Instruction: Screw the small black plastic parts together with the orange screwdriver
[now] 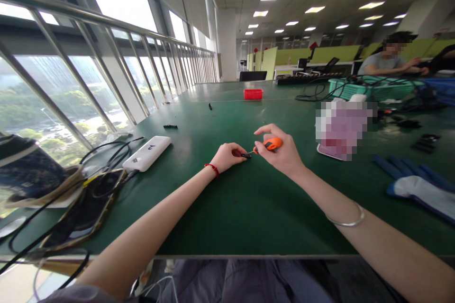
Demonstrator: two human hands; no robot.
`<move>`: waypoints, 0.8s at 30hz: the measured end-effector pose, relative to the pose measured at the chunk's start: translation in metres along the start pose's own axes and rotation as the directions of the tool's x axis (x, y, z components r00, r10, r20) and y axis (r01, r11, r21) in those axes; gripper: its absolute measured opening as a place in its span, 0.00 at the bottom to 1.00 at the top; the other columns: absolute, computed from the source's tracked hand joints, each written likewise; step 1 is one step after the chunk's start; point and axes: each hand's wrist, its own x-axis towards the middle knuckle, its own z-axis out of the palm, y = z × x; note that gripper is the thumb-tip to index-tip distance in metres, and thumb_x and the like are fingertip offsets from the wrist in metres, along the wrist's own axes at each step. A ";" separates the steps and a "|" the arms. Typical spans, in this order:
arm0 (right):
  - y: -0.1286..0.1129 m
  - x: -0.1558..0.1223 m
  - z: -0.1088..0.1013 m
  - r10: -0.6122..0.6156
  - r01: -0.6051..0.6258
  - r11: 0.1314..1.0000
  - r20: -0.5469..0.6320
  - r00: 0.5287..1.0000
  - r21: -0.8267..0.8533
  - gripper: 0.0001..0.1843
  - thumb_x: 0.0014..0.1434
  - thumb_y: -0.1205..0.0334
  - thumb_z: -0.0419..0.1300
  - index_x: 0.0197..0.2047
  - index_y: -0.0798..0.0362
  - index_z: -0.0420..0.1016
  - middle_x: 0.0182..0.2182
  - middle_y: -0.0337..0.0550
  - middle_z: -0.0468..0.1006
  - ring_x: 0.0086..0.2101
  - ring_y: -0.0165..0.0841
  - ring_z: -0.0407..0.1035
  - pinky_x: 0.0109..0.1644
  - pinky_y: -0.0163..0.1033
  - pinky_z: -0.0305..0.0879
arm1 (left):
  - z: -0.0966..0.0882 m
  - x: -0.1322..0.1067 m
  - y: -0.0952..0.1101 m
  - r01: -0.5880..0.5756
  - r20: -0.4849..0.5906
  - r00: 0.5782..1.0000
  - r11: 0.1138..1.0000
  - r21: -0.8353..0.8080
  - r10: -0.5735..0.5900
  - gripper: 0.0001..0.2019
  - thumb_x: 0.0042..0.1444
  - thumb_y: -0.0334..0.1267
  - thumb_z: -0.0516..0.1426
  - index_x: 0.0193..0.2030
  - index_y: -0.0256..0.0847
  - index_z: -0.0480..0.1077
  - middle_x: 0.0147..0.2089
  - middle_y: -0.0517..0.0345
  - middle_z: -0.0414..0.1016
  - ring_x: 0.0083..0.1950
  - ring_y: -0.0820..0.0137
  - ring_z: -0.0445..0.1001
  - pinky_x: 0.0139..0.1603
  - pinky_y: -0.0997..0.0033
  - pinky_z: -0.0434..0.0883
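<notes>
Left hand (227, 157) had a small black part (246, 155) pinched in its fingertips, low at the worktop (227, 222), mid-span in front of the person. Right hand (282, 155) was wrapped around the orange-and-black handle of a screwdriver (275, 143), index finger lifted off it; the shaft pointed left to the black part. Couldn't tell if the tip sat in a screw.

Readable writing: basically one mark. White power bank (147, 153), left of the left hand, carried a black handwritten character, looked like a 2, turned sideways to the view. Smaller dark print near its cable end was too small to read. Patterned bag (30, 168) at far left had pale lettering, not legible. Right-hand phone (346, 128) was pixelated, no text recoverable. No brand I could make out on the screwdriver.

Rest: two loose black pieces (170, 126) lay apart beyond the power bank, red bin (253, 94) farther back, teal basket (377, 89) with black cables back right, blue-and-white glove (423, 189) near the right edge. Co-worker (387, 57) sat behind the basket.
</notes>
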 end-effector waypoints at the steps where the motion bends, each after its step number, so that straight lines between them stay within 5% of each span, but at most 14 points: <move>1: 0.000 0.000 0.000 -0.016 0.016 1.000 -0.020 1.000 0.005 0.12 0.51 0.61 0.57 0.41 0.50 0.64 0.20 0.31 0.63 0.21 0.28 0.61 0.30 0.35 0.59 | 0.000 0.000 0.000 -0.005 0.003 1.000 1.000 0.004 0.005 0.06 0.42 0.32 0.62 0.29 0.36 0.75 0.26 0.59 0.74 0.27 0.73 0.71 0.30 0.75 0.69; 4: 0.001 0.000 0.001 -0.038 0.036 0.999 -0.066 0.997 -0.020 0.20 0.48 0.63 0.59 0.45 0.51 0.61 0.26 0.34 0.66 0.25 0.29 0.64 0.33 0.35 0.60 | 0.000 0.000 0.000 -0.008 0.014 1.000 1.000 0.016 0.008 0.06 0.42 0.32 0.62 0.30 0.36 0.74 0.26 0.60 0.74 0.27 0.74 0.70 0.30 0.76 0.69; 11: 0.000 0.000 0.001 0.035 -0.035 0.999 0.017 0.999 -0.007 0.09 0.53 0.58 0.56 0.38 0.51 0.66 0.16 0.29 0.60 0.18 0.26 0.58 0.27 0.34 0.56 | -0.001 -0.001 0.002 0.012 0.021 1.000 0.999 0.043 -0.013 0.06 0.43 0.32 0.62 0.31 0.35 0.74 0.28 0.60 0.74 0.28 0.75 0.70 0.32 0.76 0.69; 15: 0.001 0.000 0.002 -0.007 0.006 1.000 -0.085 0.996 -0.003 0.19 0.49 0.61 0.58 0.46 0.51 0.62 0.25 0.33 0.67 0.23 0.28 0.63 0.30 0.34 0.59 | -0.001 -0.001 0.003 0.011 0.025 1.000 1.000 0.027 -0.012 0.06 0.43 0.32 0.62 0.31 0.35 0.74 0.28 0.59 0.74 0.28 0.75 0.70 0.32 0.76 0.70; 21: 0.000 0.000 0.002 0.024 -0.024 0.999 -0.005 1.000 -0.037 0.11 0.53 0.57 0.56 0.39 0.51 0.65 0.14 0.27 0.57 0.17 0.26 0.55 0.27 0.34 0.55 | -0.001 -0.001 0.004 0.029 0.022 0.999 0.999 0.028 -0.029 0.06 0.43 0.32 0.62 0.30 0.34 0.74 0.28 0.58 0.75 0.28 0.75 0.70 0.32 0.76 0.70; 24: 0.000 0.000 0.003 -0.009 0.009 1.000 -0.040 0.999 0.004 0.18 0.51 0.61 0.57 0.46 0.51 0.63 0.21 0.30 0.64 0.20 0.26 0.59 0.28 0.33 0.58 | -0.001 -0.001 0.003 0.017 0.023 1.000 0.999 0.029 -0.018 0.06 0.43 0.32 0.62 0.31 0.34 0.74 0.28 0.58 0.75 0.28 0.74 0.70 0.32 0.76 0.70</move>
